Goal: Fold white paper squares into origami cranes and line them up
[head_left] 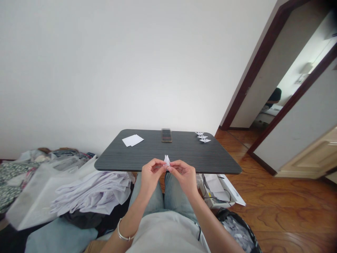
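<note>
Your left hand (151, 176) and right hand (184, 176), both gripping one folded paper piece (166, 160), three paper cranes (202, 137) on the bench (147, 154), one phone (166, 135), one stack of white sheets (132, 140)

A plain white wall (105, 70) rose in soft, even light beyond the left hand (150, 175) and right hand (185, 177), above a dark grey wood-grain tabletop (184, 149) just ahead of them. Farther right, a dark-framed doorway (259, 66) opened onto another room, beside a cream panelled door (308, 154). A glossy orange-brown wooden floor (279, 211) spread right of the hands, while heaped fabric (91, 193) lay to their left.
</note>
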A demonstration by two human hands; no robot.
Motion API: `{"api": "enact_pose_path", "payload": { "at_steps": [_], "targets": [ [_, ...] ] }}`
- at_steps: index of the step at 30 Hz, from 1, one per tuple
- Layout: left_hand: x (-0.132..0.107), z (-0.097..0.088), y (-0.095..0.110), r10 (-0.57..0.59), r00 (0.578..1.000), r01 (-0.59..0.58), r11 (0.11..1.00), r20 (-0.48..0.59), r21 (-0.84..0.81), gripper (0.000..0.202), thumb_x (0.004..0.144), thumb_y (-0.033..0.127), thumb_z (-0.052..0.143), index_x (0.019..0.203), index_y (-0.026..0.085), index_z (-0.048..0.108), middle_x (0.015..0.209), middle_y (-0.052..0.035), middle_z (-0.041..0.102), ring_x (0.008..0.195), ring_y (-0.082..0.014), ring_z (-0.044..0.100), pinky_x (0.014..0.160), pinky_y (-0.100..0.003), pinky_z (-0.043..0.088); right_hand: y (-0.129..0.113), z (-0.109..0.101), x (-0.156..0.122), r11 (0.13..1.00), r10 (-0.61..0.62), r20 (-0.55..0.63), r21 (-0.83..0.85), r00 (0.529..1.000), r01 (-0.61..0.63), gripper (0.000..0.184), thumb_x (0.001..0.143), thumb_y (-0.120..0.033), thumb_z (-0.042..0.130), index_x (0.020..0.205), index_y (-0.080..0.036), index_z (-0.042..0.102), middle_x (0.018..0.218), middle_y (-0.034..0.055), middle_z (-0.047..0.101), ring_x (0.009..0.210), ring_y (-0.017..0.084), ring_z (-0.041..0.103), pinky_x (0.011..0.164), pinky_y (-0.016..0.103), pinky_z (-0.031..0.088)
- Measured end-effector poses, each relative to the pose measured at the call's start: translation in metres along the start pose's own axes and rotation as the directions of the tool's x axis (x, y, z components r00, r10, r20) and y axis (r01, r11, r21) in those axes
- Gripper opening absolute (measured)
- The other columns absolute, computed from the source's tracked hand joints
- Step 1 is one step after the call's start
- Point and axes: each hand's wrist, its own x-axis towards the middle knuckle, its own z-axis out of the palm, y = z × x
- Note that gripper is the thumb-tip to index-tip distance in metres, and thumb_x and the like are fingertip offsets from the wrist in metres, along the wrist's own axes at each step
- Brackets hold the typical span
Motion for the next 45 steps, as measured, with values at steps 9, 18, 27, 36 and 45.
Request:
{"api": "enact_pose_path", "payload": {
  "at_steps": [9, 18, 27, 36, 45],
  "targets": [
    [-0.001, 0.001, 0.002, -0.014, 0.996, 0.018, 0.998, 0.090, -0.054, 0.023, 0.065, 0.024, 0.070, 0.085, 0.014, 0.064, 0.079, -0.0032, 0.064, 0.073, -0.0146, 0.059, 0.064, -0.024, 0.049, 0.000, -0.001, -0.001, 0.999, -0.022, -0.053, 0.035, 0.998, 0.023, 0.013, 0.068, -0.026, 0.070, 0.077, -0.021, 0.062, 0.067, 0.0008, 0.064, 0.061, 0.015, 0.059, 0.058, 0.027, 0.048],
    [-0.003, -0.002, 0.011, -0.041, 0.991, 0.060, 0.986, 0.125, -0.158, 0.019, 0.062, 0.021, 0.073, 0.075, 0.016, 0.060, 0.071, -0.0002, 0.066, 0.067, -0.0128, 0.060, 0.068, -0.024, 0.047, -0.006, -0.002, -0.004, 0.996, -0.092, -0.033, -0.016, 0.995, 0.092, 0.009, 0.069, -0.022, 0.069, 0.069, -0.021, 0.060, 0.065, -0.0005, 0.061, 0.061, 0.014, 0.056, 0.059, 0.026, 0.046],
    [-0.005, -0.003, 0.018, -0.062, 0.986, 0.085, 0.986, 0.156, -0.144, 0.015, 0.057, 0.018, 0.074, 0.063, 0.014, 0.061, 0.061, 0.0016, 0.063, 0.059, -0.0111, 0.056, 0.063, -0.024, 0.045, -0.032, -0.014, 0.001, 0.927, -0.312, 0.155, -0.167, 0.937, 0.337, 0.006, 0.079, -0.020, 0.060, 0.076, -0.022, 0.065, 0.070, 0.0021, 0.058, 0.065, 0.015, 0.054, 0.053, 0.026, 0.043],
    [-0.005, -0.006, 0.015, -0.078, 0.965, 0.139, 0.962, 0.250, -0.237, 0.022, 0.056, 0.017, 0.078, 0.061, 0.014, 0.057, 0.062, 0.0004, 0.066, 0.057, -0.0101, 0.057, 0.058, -0.021, 0.042, -0.046, -0.019, 0.010, 0.911, -0.287, 0.342, -0.190, 0.895, 0.365, 0.006, 0.078, -0.017, 0.060, 0.073, -0.018, 0.063, 0.068, 0.0009, 0.057, 0.058, 0.012, 0.051, 0.050, 0.023, 0.041],
    [-0.001, -0.007, 0.013, -0.118, 0.957, 0.186, 0.951, 0.265, -0.247, 0.020, 0.052, 0.015, 0.079, 0.056, 0.014, 0.059, 0.054, 0.0032, 0.063, 0.049, -0.0077, 0.053, 0.053, -0.019, 0.040, -0.051, -0.024, 0.013, 0.907, -0.238, 0.456, -0.212, 0.857, 0.365, 0.007, 0.079, -0.017, 0.059, 0.075, -0.017, 0.064, 0.071, 0.0022, 0.057, 0.061, 0.012, 0.051, 0.052, 0.023, 0.040]
  ]
}}
